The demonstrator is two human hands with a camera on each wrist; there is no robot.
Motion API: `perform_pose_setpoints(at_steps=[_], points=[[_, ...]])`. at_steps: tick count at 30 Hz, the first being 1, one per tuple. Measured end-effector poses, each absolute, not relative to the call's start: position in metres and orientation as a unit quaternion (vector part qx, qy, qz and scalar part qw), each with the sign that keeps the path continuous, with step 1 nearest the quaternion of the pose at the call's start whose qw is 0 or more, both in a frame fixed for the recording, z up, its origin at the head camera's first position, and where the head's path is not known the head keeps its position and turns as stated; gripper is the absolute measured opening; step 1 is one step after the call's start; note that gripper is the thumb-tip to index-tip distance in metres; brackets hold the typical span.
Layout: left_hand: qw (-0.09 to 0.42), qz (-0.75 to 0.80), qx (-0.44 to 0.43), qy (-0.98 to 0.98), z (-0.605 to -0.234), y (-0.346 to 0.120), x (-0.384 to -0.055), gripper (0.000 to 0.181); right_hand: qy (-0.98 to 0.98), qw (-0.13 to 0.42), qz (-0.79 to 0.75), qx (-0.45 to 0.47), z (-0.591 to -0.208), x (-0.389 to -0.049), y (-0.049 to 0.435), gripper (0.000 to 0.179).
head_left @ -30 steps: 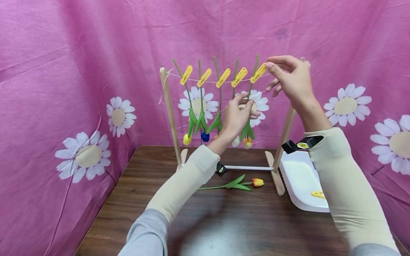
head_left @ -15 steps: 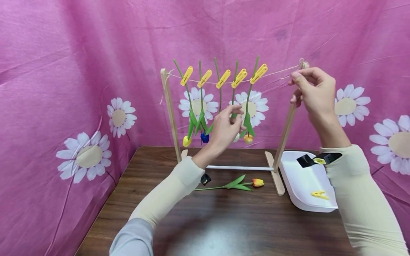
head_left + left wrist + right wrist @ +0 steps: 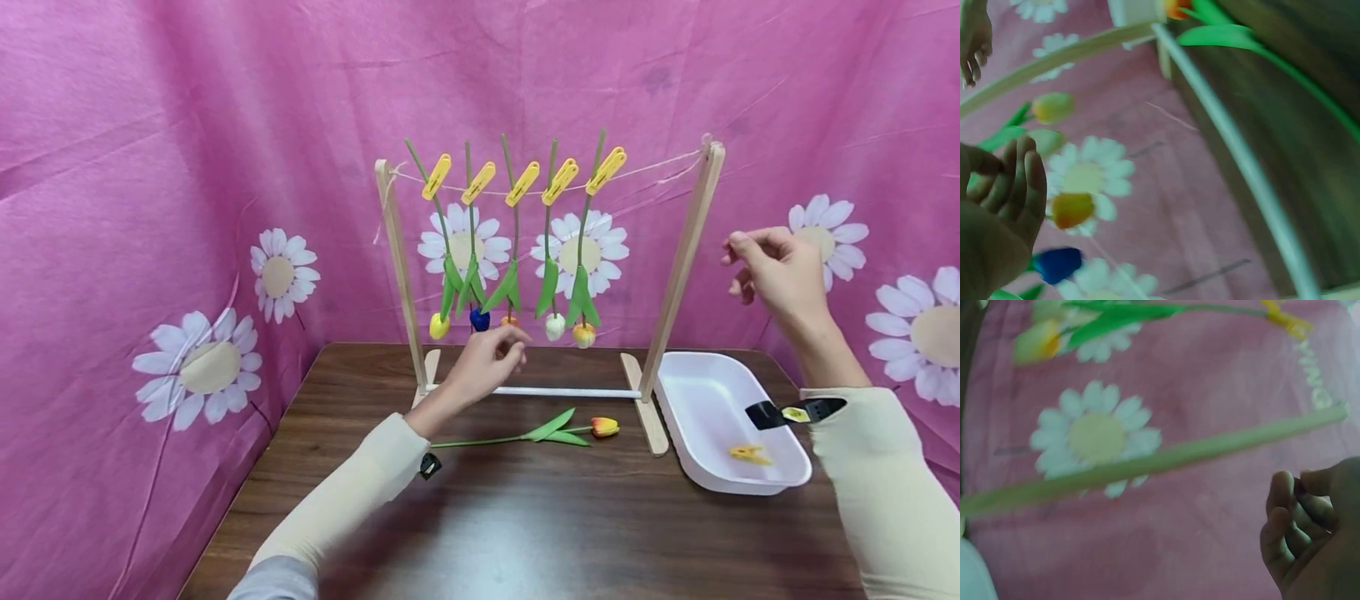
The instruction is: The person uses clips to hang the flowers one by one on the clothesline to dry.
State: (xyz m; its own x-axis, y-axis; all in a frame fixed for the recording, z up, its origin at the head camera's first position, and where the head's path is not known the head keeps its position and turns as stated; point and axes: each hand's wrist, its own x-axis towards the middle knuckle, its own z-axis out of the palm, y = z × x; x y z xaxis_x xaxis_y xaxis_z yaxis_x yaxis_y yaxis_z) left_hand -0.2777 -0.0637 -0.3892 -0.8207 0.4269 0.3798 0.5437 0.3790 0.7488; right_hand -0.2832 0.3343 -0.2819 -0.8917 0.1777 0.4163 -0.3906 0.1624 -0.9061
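Note:
Several artificial tulips hang head down from a string, each stem pinched by a yellow clothespin (image 3: 606, 171). Their heads include a yellow tulip (image 3: 439, 326), a blue tulip (image 3: 1058, 265), a white tulip (image 3: 555, 327) and an orange tulip (image 3: 583, 336). My left hand (image 3: 483, 362), fingers loosely bent and holding nothing, is just below the hanging blooms, above a red-and-yellow tulip (image 3: 604, 427) lying on the table. My right hand (image 3: 783, 271) is in the air right of the rack, empty, with loosely curled fingers. Beneath it, one yellow clothespin (image 3: 748, 454) lies in a white tray (image 3: 686, 462).
A wooden rack (image 3: 682, 267) carries the string (image 3: 660, 169) between its posts, with a white crossbar (image 3: 570, 392) low down. It stands toward the back of the brown wooden table (image 3: 525, 525). Pink cloth (image 3: 187, 125) printed with daisies surrounds the table.
Both hands have left the rightmost hanging tulip and its clothespin. My left hand has moved down and left, my right hand down and right past the post. The hanging tulips stay in place.

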Motion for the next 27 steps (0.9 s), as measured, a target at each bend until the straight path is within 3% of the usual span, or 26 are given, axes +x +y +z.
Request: perform_pose_setpoints(at_steps=[6, 11, 18, 27], points=[[0.0, -0.426, -0.31, -0.85, -0.427, -0.093, -0.275, 0.017, -0.882, 0.14, 0.448, 0.048, -0.325, -0.28, 0.372, 0.018], [-0.021, -0.39, -0.323, -0.862, -0.457, -0.121, -0.274, 0.016, -0.944, 0.107, 0.303, 0.067, -0.363, -0.278, 0.391, 0.029], [-0.059, -0.346, -0.322, -0.879, -0.482, -0.151, -0.272, 0.018, -0.976, 0.028, 0.189, 0.103, -0.4, -0.276, 0.409, 0.018], [-0.088, -0.244, -0.355, -0.898, -0.501, -0.17, -0.259, 0.012, -0.97, -0.133, 0.168, 0.117, -0.439, -0.276, 0.419, 0.004]])
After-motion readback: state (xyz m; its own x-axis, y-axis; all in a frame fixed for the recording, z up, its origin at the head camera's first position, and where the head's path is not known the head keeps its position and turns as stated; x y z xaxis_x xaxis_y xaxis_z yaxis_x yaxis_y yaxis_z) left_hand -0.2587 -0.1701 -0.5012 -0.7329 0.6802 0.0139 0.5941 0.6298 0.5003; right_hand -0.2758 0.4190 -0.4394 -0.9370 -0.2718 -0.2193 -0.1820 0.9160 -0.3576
